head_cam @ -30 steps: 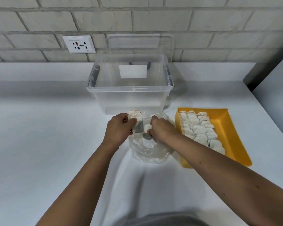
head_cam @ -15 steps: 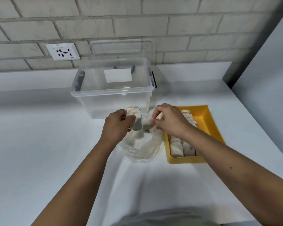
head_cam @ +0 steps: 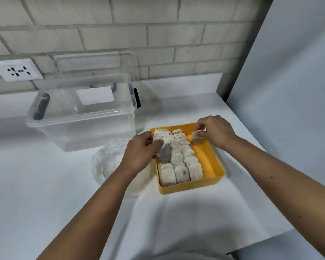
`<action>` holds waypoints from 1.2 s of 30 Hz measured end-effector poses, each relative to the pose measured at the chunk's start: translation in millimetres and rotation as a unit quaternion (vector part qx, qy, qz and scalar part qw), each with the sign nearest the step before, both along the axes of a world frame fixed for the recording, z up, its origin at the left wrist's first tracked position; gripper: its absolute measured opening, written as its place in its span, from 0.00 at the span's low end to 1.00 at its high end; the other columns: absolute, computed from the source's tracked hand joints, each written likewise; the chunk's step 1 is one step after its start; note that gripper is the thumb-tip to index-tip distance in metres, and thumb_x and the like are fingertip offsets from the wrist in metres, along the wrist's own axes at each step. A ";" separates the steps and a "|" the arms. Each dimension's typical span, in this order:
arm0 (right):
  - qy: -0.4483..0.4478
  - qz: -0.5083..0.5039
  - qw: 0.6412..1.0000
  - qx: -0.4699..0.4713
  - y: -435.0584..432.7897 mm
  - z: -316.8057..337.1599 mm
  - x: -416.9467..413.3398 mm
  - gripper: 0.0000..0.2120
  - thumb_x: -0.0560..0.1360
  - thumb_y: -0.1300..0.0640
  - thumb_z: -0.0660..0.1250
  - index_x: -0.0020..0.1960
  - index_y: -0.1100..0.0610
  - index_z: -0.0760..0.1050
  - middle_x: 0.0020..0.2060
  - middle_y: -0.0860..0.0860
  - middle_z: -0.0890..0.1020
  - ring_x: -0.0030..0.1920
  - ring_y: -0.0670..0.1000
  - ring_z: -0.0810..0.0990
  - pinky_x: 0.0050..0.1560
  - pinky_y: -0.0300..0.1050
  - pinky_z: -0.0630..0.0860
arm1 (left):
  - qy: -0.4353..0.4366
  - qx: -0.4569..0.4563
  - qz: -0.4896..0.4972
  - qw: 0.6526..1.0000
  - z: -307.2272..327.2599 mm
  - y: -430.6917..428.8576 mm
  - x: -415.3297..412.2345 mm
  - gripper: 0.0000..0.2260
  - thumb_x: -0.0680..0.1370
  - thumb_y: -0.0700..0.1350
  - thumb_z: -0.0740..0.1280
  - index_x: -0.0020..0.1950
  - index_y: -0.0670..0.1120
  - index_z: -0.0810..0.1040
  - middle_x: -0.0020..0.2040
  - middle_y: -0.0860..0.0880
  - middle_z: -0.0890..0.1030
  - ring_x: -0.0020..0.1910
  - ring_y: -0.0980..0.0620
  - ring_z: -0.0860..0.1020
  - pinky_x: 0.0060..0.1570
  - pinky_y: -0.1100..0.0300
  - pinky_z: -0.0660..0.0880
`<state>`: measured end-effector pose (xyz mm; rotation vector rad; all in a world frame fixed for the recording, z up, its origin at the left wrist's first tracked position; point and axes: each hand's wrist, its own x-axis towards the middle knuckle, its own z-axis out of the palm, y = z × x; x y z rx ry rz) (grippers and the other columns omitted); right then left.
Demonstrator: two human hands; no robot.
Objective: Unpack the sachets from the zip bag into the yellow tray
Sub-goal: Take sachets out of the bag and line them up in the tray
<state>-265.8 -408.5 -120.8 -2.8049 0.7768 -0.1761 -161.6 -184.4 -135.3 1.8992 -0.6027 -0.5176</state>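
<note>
Wall socket [head_cam: 16, 70], white, far left on the grey brick wall [head_cam: 158, 40]. White tabletop [head_cam: 45, 184] runs along it, with a low white upstand at the back.

Clear storage bin [head_cam: 79, 126] sits left of centre, open, with a white label on its far wall and dark latches at the ends. Its clear lid [head_cam: 96, 66] stands on edge behind it, against the bricks.

Zip bag [head_cam: 107, 162], clear and crumpled, lies on the tabletop just in front of the bin, partly hidden by the left forearm.

Left hand [head_cam: 139, 154] grips a small stack of sachets [head_cam: 162, 145] over the tray's left rear corner.

Yellow tray [head_cam: 191, 186] sits right of the bag, near the tabletop's right edge. Packed sachets [head_cam: 180, 166] stand in three rows filling its left part; the right strip of the floor is bare.

Right hand [head_cam: 214, 132] pinches a single sachet [head_cam: 196, 137] between thumb and fingertips over the tray's rear right.

A plain white panel [head_cam: 289, 91] closes off the right side of the room.
</note>
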 end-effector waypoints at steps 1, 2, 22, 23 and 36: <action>0.013 -0.001 1.000 -0.003 -1.9 -5.1 0.1 0.02 0.74 0.53 0.72 0.46 0.50 0.83 0.46 0.47 0.84 0.47 0.49 0.79 0.41 0.41 0.69 | 0.002 0.002 -0.003 1.000 -1.0 -1.4 -1.1 0.13 0.77 0.47 0.70 0.46 0.36 0.77 0.40 0.37 0.80 0.42 0.39 0.82 0.46 0.40 0.80; 0.023 -0.001 1.000 0.000 -3.4 -9.5 0.9 0.02 0.74 0.53 0.72 0.46 0.50 0.83 0.46 0.48 0.84 0.47 0.49 0.79 0.41 0.41 0.69 | 0.002 0.003 -0.006 1.000 -2.0 -2.2 -1.9 0.12 0.77 0.47 0.70 0.46 0.37 0.78 0.41 0.38 0.81 0.42 0.39 0.82 0.46 0.40 0.80; 0.069 0.043 0.982 -0.172 -12.1 -35.1 36.0 0.08 0.76 0.56 0.64 0.50 0.50 0.82 0.45 0.48 0.83 0.46 0.52 0.80 0.51 0.46 0.68 | 0.032 -0.006 0.007 0.999 -13.7 -0.1 7.3 0.10 0.78 0.46 0.70 0.42 0.40 0.78 0.38 0.40 0.81 0.41 0.43 0.83 0.47 0.44 0.82; 0.061 0.047 0.983 -0.167 -12.2 -34.4 35.0 0.08 0.76 0.56 0.64 0.51 0.50 0.82 0.46 0.49 0.84 0.46 0.52 0.80 0.51 0.46 0.68 | 0.047 -0.018 0.007 0.999 -13.3 -0.9 6.4 0.09 0.78 0.44 0.70 0.40 0.41 0.78 0.35 0.41 0.80 0.39 0.44 0.82 0.44 0.47 0.83; -0.191 0.034 0.928 0.317 51.8 0.9 -1.9 0.07 0.69 0.49 0.77 0.44 0.50 0.85 0.38 0.46 0.84 0.32 0.38 0.75 0.37 0.30 0.72 | 0.198 -0.099 0.009 0.975 -7.7 -8.5 -11.1 0.04 0.77 0.41 0.72 0.42 0.45 0.82 0.32 0.50 0.82 0.34 0.52 0.83 0.38 0.59 0.83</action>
